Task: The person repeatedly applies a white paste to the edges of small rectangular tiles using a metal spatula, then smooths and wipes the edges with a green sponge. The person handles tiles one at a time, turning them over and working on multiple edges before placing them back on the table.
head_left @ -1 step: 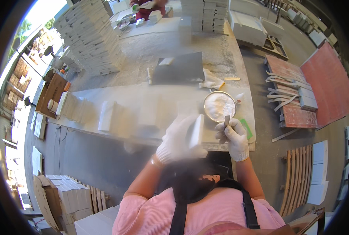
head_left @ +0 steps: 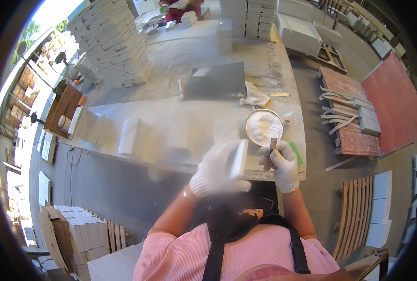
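Observation:
My left hand [head_left: 216, 167], in a white knit glove, is closed around a white slab [head_left: 239, 159]. The slab is held on edge, with a narrow side turned up and to the right; a hazy blur veils much of this hand. In my gloved right hand [head_left: 283, 165], a small flat grey-brown blade [head_left: 273, 144] is pinched between thumb and fingers and points away from me. Just beyond that blade stands a round bowl [head_left: 247, 136] filled with white paste or powder [head_left: 264, 126]. A green flat piece [head_left: 296, 153] lies on the table beside the right hand.
White slabs [head_left: 129, 136] stand in a row along the table [head_left: 194, 157]. Farther back lie a dark sheet [head_left: 217, 84] and a cloth glove [head_left: 254, 96]. A tall stack of slabs [head_left: 107, 44] rises at far left. Another person [head_left: 182, 13] works at the back.
The view has shifted slightly. The slab in my left hand leans a little farther right, and both hands keep their hold.

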The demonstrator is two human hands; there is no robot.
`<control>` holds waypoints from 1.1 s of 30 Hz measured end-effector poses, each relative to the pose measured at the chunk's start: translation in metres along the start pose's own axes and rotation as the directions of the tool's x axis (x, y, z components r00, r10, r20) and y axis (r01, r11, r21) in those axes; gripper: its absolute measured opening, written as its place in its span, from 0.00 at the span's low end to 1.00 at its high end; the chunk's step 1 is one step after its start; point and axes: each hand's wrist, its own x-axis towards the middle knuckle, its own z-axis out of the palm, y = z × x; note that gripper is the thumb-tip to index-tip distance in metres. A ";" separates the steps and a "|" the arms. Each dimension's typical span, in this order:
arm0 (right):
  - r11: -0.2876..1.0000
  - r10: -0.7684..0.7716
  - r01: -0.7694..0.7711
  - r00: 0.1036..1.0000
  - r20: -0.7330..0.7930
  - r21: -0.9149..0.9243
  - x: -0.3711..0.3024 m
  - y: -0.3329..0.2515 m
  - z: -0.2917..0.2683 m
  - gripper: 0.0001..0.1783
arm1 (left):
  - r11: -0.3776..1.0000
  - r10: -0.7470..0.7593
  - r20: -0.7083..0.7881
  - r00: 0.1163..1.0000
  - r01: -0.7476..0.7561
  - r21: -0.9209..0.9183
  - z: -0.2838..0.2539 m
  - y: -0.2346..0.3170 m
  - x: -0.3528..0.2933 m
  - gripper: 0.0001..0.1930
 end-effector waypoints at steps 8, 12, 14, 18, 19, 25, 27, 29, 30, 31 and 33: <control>0.910 -0.135 0.134 0.991 0.025 -0.391 -0.007 -0.042 0.008 0.09 | 0.972 -0.041 0.143 0.989 0.073 -0.224 0.046 0.003 -0.015 0.52; 0.931 -0.075 0.028 0.990 -0.118 -0.363 -0.026 -0.052 0.002 0.11 | 0.980 -0.078 0.204 0.976 0.112 -0.162 0.069 -0.003 -0.010 0.52; 0.919 -0.071 0.022 0.992 -0.109 -0.394 -0.032 -0.055 -0.001 0.13 | 0.982 -0.072 0.218 0.973 0.108 -0.156 0.076 -0.004 -0.006 0.52; 0.914 -0.058 0.014 0.994 -0.096 -0.406 -0.035 -0.057 -0.003 0.15 | 0.984 -0.091 0.235 0.968 0.124 -0.127 0.083 -0.004 -0.003 0.51; 0.900 -0.066 0.019 0.993 -0.094 -0.435 -0.034 -0.057 -0.004 0.15 | 0.988 -0.072 0.225 0.972 0.100 -0.116 0.085 -0.005 -0.002 0.50; 0.828 -0.152 0.119 0.988 -0.016 -0.548 -0.024 -0.048 -0.012 0.15 | 0.997 -0.069 0.182 0.981 0.073 -0.014 0.097 -0.002 0.000 0.47; 0.803 -0.198 0.170 0.980 0.014 -0.571 -0.024 -0.045 -0.014 0.15 | 0.996 -0.092 0.186 0.978 0.092 0.005 0.099 0.000 0.002 0.45; 0.810 -0.143 0.117 0.990 0.000 -0.575 -0.028 -0.042 -0.015 0.14 | 0.992 -0.124 0.212 0.969 0.124 0.012 0.099 0.001 0.006 0.42; 0.802 -0.137 0.110 0.991 -0.002 -0.586 -0.031 -0.042 -0.015 0.14 | 0.994 -0.112 0.226 0.968 0.109 0.028 0.099 0.002 0.008 0.41; 0.820 -0.106 0.079 0.994 -0.015 -0.567 -0.035 -0.041 -0.015 0.14 | 0.993 -0.114 0.253 0.961 0.106 0.045 0.100 0.003 0.010 0.41; 0.837 -0.091 0.060 0.995 -0.030 -0.545 -0.043 -0.041 -0.013 0.14 | 0.995 -0.095 0.249 0.964 0.090 0.030 0.101 0.005 0.011 0.39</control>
